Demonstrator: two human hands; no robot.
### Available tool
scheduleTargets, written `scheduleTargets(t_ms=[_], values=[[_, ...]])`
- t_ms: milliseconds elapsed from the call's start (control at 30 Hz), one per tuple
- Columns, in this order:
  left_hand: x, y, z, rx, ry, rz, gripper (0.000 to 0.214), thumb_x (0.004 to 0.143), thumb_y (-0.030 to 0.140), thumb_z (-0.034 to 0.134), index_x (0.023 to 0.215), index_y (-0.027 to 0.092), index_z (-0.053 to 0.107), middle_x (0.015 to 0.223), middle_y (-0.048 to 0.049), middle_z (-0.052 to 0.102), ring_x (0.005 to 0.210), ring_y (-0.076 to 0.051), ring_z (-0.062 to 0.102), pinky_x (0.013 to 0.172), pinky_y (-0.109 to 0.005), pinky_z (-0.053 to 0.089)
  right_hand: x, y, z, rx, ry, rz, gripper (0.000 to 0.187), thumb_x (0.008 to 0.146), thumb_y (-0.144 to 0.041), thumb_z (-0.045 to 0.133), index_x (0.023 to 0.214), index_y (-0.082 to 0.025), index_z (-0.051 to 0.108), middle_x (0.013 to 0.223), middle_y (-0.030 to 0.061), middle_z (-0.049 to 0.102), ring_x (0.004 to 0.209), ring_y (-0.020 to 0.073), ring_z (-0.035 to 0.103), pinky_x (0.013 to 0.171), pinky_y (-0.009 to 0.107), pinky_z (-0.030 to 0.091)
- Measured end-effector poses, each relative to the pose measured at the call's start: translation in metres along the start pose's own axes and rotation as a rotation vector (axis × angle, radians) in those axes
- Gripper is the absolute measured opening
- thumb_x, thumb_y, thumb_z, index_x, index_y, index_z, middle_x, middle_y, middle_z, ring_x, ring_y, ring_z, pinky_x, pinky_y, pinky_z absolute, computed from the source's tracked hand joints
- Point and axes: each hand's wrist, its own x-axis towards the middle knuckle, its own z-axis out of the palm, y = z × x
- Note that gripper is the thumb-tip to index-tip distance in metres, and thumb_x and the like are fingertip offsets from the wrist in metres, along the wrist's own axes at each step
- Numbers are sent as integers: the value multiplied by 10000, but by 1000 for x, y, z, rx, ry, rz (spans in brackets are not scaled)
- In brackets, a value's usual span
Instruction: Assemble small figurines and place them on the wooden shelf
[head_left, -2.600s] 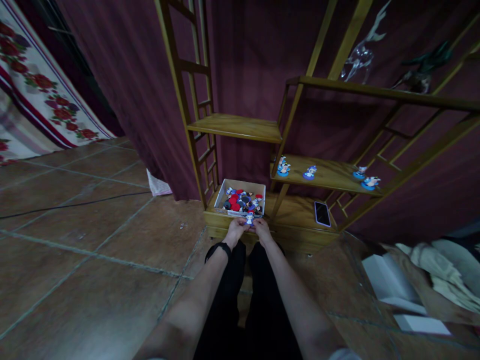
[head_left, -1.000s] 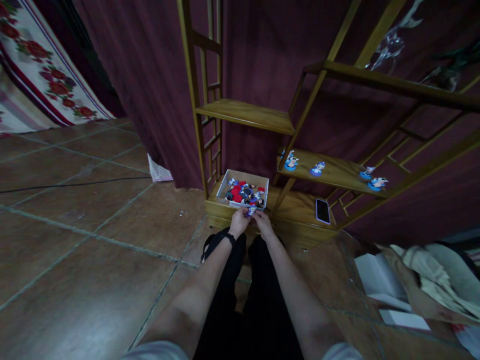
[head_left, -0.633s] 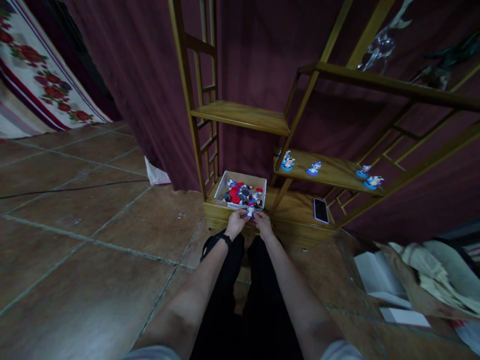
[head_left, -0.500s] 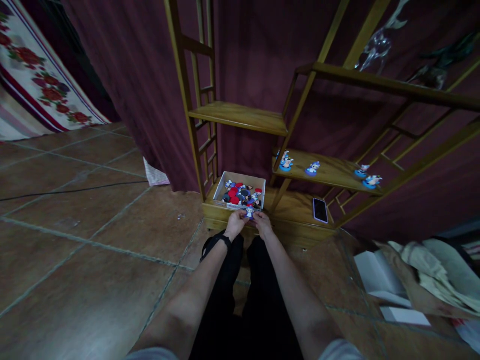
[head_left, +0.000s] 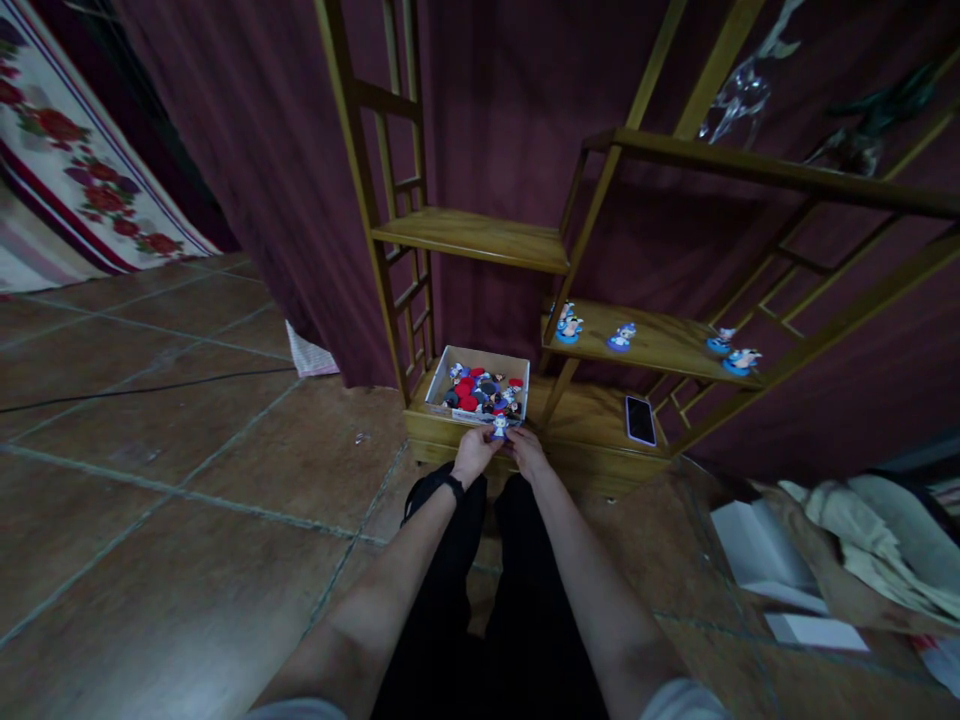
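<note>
Between my two hands I hold a small white and purple figurine [head_left: 500, 427], upright, just in front of the box. My left hand [head_left: 475, 452] is closed on its left side, and my right hand [head_left: 526, 451] pinches it from the right. Behind it a white cardboard box [head_left: 439, 384] stands on the cabinet's low board, filled with a jumble of figurines [head_left: 466, 392] with red, purple and dark bases. On the shelf to the right stands a similar purple-based figurine [head_left: 621, 337].
Blue-based figurines [head_left: 568, 330] stand at the left end of the wooden shelf [head_left: 660, 345], others [head_left: 741, 361] at its right end. A phone [head_left: 640, 420] lies on the low board. Glass ornaments [head_left: 739, 100] occupy the upper shelf. White box pieces [head_left: 765, 555] lie on the floor at right.
Both hands keep hold of the figurine in front of the box. The view has shifted very slightly; the other things stay in place.
</note>
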Motion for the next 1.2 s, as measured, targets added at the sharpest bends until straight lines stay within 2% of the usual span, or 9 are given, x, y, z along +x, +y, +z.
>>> scheduleTargets(t_ms=[200, 300, 400, 533, 667, 767, 1033, 1100, 1200], values=[[-15, 11, 3, 403, 22, 59, 279, 790, 267, 507, 1038, 176, 597, 964, -95, 643, 877, -189, 596, 770, -266, 428, -2, -1, 0, -39, 12, -4, 190, 518, -259, 720, 626, -178, 587, 592, -20, 606, 552, 115, 548, 564, 255, 455], [-24, 13, 7, 507, 38, 59, 297, 819, 269, 462, 1080, 168, 563, 1018, -119, 611, 875, -193, 597, 775, -272, 426, -1, -1, 0, -79, 33, -5, 186, 523, -266, 714, 631, -186, 585, 579, -29, 595, 535, 111, 535, 536, 244, 438], [-25, 14, 8, 439, 73, 109, 307, 822, 293, 462, 1089, 178, 562, 1028, -114, 606, 890, -195, 593, 796, -280, 428, -1, -1, -2, -89, 8, -24, 187, 550, -288, 707, 656, -193, 586, 598, -24, 605, 559, 121, 551, 559, 256, 445], [-13, 8, 4, 170, 165, 132, 242, 793, 277, 504, 976, 176, 626, 974, -85, 637, 906, -180, 586, 815, -272, 431, -5, -5, -3, -39, -73, -23, 208, 576, -308, 702, 704, -193, 585, 676, 0, 639, 632, 149, 589, 626, 290, 477], [-1, -5, 1, -90, 124, -28, 225, 782, 292, 490, 808, 140, 654, 668, -21, 636, 577, -130, 572, 587, -233, 450, -7, -5, -2, -34, -151, -3, 208, 584, -290, 710, 718, -192, 585, 718, 4, 646, 673, 150, 603, 670, 298, 488], [3, -11, 1, -186, 112, -62, 250, 763, 324, 495, 751, 127, 649, 567, 11, 585, 477, -105, 512, 498, -210, 411, -6, -2, -2, -46, -187, 1, 203, 598, -285, 705, 736, -190, 591, 735, 2, 648, 669, 140, 603, 682, 294, 487], [2, -10, 3, -201, 115, -36, 141, 730, 189, 495, 735, 138, 626, 591, 18, 575, 518, -94, 504, 525, -192, 409, -5, -2, 1, -53, -138, 1, 185, 592, -264, 692, 731, -190, 595, 729, -3, 647, 663, 136, 591, 693, 300, 483], [0, -8, 3, -148, 111, -28, 137, 742, 189, 493, 744, 140, 622, 614, 9, 583, 542, -101, 516, 553, -201, 417, -7, -4, 2, -67, -128, -3, 181, 585, -250, 690, 731, -188, 602, 725, 0, 649, 663, 140, 588, 681, 298, 479], [-5, -1, 2, 45, 139, 3, 129, 751, 176, 505, 773, 150, 629, 706, -32, 618, 662, -136, 561, 661, -235, 429, -8, -5, 2, -84, -119, -4, 185, 573, -237, 694, 730, -188, 612, 728, 0, 655, 669, 142, 584, 669, 288, 469]])
